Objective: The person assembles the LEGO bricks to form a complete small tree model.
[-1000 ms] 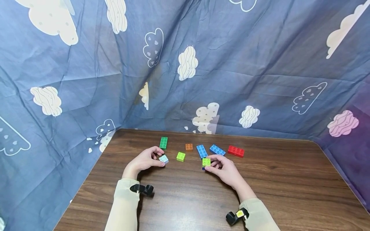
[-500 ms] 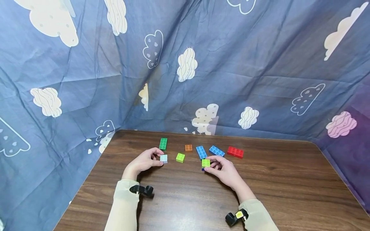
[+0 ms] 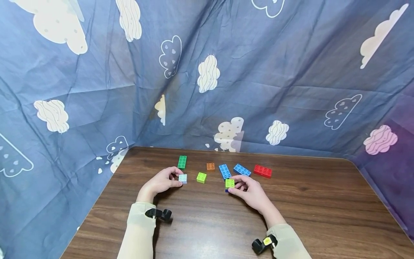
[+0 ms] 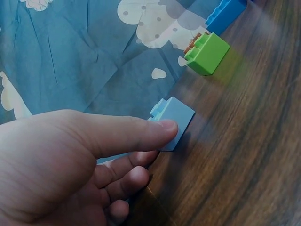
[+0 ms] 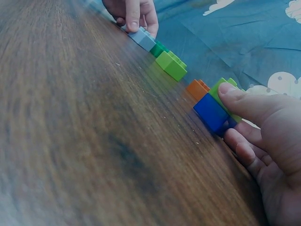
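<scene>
A pale blue square toy brick (image 3: 183, 178) is pinched between the thumb and fingers of my left hand (image 3: 160, 181); in the left wrist view the thumb lies across the side of this brick (image 4: 178, 115). My right hand (image 3: 249, 190) grips a lime green brick (image 3: 230, 183) that sits on top of a dark blue brick (image 5: 210, 113), thumb on the lime one. Another lime brick (image 3: 201, 177) stands on the table between both hands. Behind the left hand lies a long green brick (image 3: 182, 162).
Along the back of the wooden table (image 3: 207, 223) lie an orange brick (image 3: 210, 166), two long blue bricks, one nearer (image 3: 224, 171) and one farther right (image 3: 242, 169), and a red brick (image 3: 263, 171). A cloud-patterned blue cloth (image 3: 181, 104) hangs behind the table.
The pale blue brick in my left hand has turned slightly and now sits squarer to the front. My right hand keeps its hold on the stacked bricks. The head view has shifted slightly.
</scene>
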Demonstrator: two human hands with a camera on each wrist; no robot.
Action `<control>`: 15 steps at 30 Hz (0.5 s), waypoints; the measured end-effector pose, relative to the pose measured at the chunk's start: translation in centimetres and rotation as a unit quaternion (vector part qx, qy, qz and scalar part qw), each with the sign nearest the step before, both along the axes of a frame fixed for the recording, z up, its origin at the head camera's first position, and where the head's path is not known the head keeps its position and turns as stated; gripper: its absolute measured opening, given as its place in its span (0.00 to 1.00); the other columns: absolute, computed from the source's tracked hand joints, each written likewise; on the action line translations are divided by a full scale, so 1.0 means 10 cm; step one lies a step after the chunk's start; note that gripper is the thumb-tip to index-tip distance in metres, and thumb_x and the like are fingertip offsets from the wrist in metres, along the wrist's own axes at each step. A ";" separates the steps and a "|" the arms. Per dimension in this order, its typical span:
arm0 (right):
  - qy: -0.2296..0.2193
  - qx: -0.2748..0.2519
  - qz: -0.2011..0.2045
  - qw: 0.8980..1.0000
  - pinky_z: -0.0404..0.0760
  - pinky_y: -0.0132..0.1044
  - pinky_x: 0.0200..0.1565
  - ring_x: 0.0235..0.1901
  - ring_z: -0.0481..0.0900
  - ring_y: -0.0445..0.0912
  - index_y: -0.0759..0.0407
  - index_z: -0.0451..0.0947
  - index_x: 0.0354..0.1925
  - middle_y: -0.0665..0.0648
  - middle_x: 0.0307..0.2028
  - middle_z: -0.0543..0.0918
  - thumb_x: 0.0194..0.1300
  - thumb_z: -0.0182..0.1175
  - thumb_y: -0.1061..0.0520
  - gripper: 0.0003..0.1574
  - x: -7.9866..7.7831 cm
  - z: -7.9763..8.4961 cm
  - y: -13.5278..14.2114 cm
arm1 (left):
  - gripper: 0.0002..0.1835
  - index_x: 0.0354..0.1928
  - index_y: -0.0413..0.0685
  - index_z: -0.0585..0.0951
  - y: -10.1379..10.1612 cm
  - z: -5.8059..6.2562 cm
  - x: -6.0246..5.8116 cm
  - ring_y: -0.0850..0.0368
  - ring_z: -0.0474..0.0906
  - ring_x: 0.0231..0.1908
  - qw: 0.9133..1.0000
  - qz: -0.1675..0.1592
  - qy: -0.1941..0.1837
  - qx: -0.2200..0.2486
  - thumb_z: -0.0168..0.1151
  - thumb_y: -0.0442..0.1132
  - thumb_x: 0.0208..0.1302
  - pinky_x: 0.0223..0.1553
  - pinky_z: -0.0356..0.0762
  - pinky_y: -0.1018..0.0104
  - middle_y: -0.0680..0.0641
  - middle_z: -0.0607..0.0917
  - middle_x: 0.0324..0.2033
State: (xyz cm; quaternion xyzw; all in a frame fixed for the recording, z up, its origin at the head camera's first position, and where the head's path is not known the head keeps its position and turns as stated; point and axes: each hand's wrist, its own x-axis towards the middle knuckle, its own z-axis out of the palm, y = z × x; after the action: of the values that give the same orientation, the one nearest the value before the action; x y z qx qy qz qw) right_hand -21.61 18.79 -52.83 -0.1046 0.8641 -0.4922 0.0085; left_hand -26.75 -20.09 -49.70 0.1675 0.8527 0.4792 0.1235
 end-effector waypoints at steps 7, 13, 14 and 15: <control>0.004 -0.002 0.003 1.000 0.82 0.35 0.43 0.39 0.83 0.46 0.52 0.86 0.61 0.50 0.41 0.88 0.68 0.79 0.50 0.26 0.00 -0.01 0.00 | 0.14 0.51 0.42 0.85 0.01 0.01 -0.01 0.53 0.76 0.39 1.000 0.007 -0.006 -0.009 0.76 0.32 0.65 0.43 0.74 0.61 0.46 0.83 0.40; 0.005 -0.006 0.004 1.000 0.82 0.35 0.42 0.39 0.83 0.46 0.52 0.86 0.61 0.50 0.41 0.88 0.68 0.79 0.50 0.26 0.00 -0.01 0.01 | 0.13 0.49 0.37 0.84 0.01 0.04 -0.01 0.54 0.77 0.39 1.000 0.003 -0.008 0.007 0.75 0.32 0.66 0.42 0.75 0.64 0.44 0.82 0.41; 0.005 -0.006 0.004 1.000 0.82 0.35 0.42 0.39 0.83 0.46 0.52 0.86 0.61 0.50 0.41 0.88 0.68 0.79 0.50 0.26 0.00 -0.01 0.01 | 0.13 0.49 0.37 0.84 0.02 0.04 -0.01 0.54 0.77 0.39 1.000 0.005 -0.010 0.010 0.74 0.32 0.66 0.42 0.75 0.65 0.44 0.82 0.41; 0.005 -0.007 0.004 1.000 0.82 0.35 0.42 0.39 0.83 0.46 0.52 0.86 0.61 0.50 0.41 0.88 0.68 0.79 0.50 0.26 0.00 -0.01 0.01 | 0.14 0.50 0.37 0.83 0.02 0.04 -0.01 0.54 0.77 0.38 1.000 0.006 -0.013 0.015 0.74 0.33 0.66 0.41 0.76 0.65 0.44 0.82 0.41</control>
State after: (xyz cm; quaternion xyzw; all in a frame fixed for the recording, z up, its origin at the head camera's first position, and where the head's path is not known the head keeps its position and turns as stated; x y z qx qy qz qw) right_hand -21.59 18.86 -52.95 -0.1106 0.8604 -0.4974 0.0059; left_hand -26.84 -19.88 -49.29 0.1581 0.8446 0.4949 0.1295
